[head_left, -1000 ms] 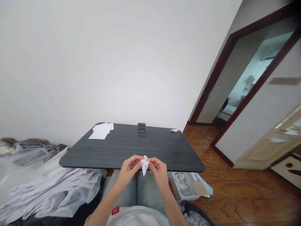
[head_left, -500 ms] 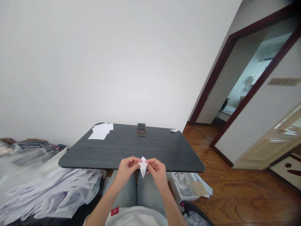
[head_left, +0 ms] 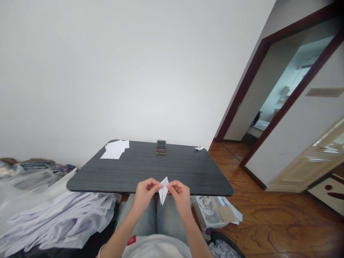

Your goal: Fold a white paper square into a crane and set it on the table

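A small white folded paper (head_left: pixel 163 191), shaped like a narrow diamond with a crease down its middle, is held over the table's near edge. My left hand (head_left: pixel 146 191) pinches its left corner between thumb and fingers. On the other side, my right hand (head_left: pixel 179 193) grips the right corner the same way. The paper's upper tip points toward the table and its lower tip toward my lap.
The dark table (head_left: pixel 139 168) carries white paper sheets (head_left: pixel 114 149) at far left, a phone on a stand (head_left: pixel 161 147) at the back, and a folded paper crane (head_left: pixel 199 148) at far right. Below right sits a box (head_left: pixel 211 213); bagged cloth (head_left: pixel 61 218) lies left.
The upper flap of the folded paper now stands taller, so the piece has become a longer diamond and tilts slightly. Both hands stay in nearly the same place.
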A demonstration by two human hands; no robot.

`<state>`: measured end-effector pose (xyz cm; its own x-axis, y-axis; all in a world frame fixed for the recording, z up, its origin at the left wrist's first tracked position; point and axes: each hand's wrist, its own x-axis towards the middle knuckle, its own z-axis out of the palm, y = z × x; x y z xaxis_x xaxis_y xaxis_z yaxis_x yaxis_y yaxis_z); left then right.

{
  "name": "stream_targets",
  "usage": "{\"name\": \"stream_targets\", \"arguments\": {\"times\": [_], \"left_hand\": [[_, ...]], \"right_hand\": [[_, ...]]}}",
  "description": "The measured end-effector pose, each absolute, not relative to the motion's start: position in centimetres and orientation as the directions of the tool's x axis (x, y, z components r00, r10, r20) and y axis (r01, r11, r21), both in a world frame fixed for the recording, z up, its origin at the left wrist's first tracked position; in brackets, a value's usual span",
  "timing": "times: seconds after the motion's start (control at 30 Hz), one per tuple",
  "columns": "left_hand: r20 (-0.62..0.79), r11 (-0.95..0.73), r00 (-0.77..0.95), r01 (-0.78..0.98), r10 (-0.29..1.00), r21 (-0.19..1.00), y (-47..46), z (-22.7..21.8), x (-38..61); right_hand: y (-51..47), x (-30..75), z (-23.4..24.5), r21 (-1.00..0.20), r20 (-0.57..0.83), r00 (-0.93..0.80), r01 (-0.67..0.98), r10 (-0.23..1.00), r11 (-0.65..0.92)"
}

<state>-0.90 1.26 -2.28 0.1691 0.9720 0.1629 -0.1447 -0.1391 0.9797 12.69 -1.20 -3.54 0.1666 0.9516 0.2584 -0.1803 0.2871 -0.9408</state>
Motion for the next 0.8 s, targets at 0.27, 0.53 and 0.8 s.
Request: {"name": "stream_targets", "arguments": {"times": [0.27,0.53,0.8], "left_hand": [[0.154,-0.121,0.141,-0.216,0.978,0.969,0.67,-1.85,-0.35],[0.187,-0.153,0.161,-0.205,0.969,0.967,0.63,-2.17,-0.02],[0.249,-0.221,0.128,-0.199,0.96,0.955,0.41,-2.33,-0.03]], "right_hand": [[-1.69,12.19,-2.97,-0.949,0.208,0.237,-0.187,0.949,0.255],[-1.68,11.87,-3.24,-0.942,0.222,0.266,-0.19,0.938,0.277],[-1.56,12.12,-3.08,-0.962,0.135,0.129,-0.221,0.982,0.161]]}}
